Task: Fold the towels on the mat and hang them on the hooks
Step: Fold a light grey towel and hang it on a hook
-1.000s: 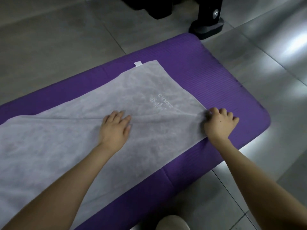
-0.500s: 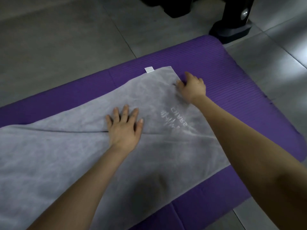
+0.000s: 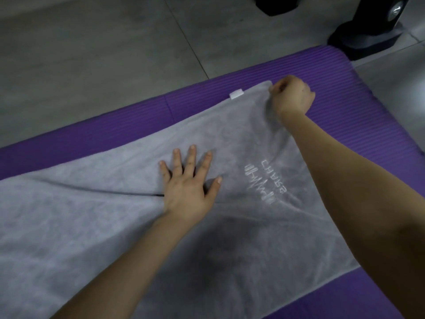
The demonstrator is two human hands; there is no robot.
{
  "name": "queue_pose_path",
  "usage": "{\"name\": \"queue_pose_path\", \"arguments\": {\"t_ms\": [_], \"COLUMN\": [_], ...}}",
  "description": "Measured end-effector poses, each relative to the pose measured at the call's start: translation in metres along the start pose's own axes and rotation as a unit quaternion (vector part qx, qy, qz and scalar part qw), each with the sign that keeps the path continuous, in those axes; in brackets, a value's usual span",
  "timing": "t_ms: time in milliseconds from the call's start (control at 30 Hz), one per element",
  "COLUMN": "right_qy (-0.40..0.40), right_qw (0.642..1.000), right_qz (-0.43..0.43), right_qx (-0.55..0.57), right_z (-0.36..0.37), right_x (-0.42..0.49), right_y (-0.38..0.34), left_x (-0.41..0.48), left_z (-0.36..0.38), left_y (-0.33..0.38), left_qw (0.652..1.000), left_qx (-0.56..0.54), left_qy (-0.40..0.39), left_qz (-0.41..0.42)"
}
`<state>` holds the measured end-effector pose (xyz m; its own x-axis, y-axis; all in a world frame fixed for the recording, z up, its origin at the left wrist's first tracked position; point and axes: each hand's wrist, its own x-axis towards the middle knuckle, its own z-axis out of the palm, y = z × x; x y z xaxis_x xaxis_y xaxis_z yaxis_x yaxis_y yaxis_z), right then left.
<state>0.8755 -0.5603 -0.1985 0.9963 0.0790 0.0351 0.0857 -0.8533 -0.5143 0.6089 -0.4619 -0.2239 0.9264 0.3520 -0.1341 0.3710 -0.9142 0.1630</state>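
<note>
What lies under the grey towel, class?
The purple mat shows around the towel; the stretch beneath is covered. The left hand presses on top; the right hand pinches its far corner.

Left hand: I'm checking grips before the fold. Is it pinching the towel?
No, the left hand lies flat on the grey towel, fingers spread straight.

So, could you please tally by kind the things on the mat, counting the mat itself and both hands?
Grey towel: 1
Purple mat: 1
Hands: 2 (left hand flat on the towel, right hand gripping its far corner)
Total: 4
</note>
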Motion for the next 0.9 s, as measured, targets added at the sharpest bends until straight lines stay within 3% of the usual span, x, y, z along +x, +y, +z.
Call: {"name": "queue_pose_path", "arguments": {"t_ms": [100,200,333,433,633,800,900], "right_qy": [0.021,-0.013,-0.035,-0.026,-0.038,-0.063,-0.066], "right_qw": [0.999,0.999,0.999,0.999,0.992,0.981,0.99], "right_qz": [0.034,0.047,0.008,-0.029,-0.009,0.074,0.057], "right_qx": [-0.012,-0.014,0.027,-0.011,-0.123,-0.169,-0.111], "right_z": [-0.004,0.001,-0.004,-0.027,-0.086,-0.11,-0.117], "right_x": [0.014,0.018,0.004,-0.033,-0.146,-0.199,-0.213], "right_y": [-0.002,0.002,0.02,0.048,0.127,0.157,0.142], "left_x": [0.021,0.035,0.034,0.029,-0.005,-0.049,-0.073], "left_z": [-0.005,-0.007,-0.006,-0.01,-0.014,-0.032,-0.051], "left_y": [0.0,0.001,-0.004,-0.009,-0.007,-0.014,-0.026], "left_qw": [0.999,0.998,0.997,0.999,0.997,0.982,0.95], "left_qx": [0.006,0.015,0.03,0.013,-0.062,-0.176,-0.293], "left_qy": [-0.027,-0.057,-0.069,-0.053,0.018,0.075,0.065], "left_qz": [-0.027,-0.027,-0.011,-0.002,0.051,0.007,-0.082]}}
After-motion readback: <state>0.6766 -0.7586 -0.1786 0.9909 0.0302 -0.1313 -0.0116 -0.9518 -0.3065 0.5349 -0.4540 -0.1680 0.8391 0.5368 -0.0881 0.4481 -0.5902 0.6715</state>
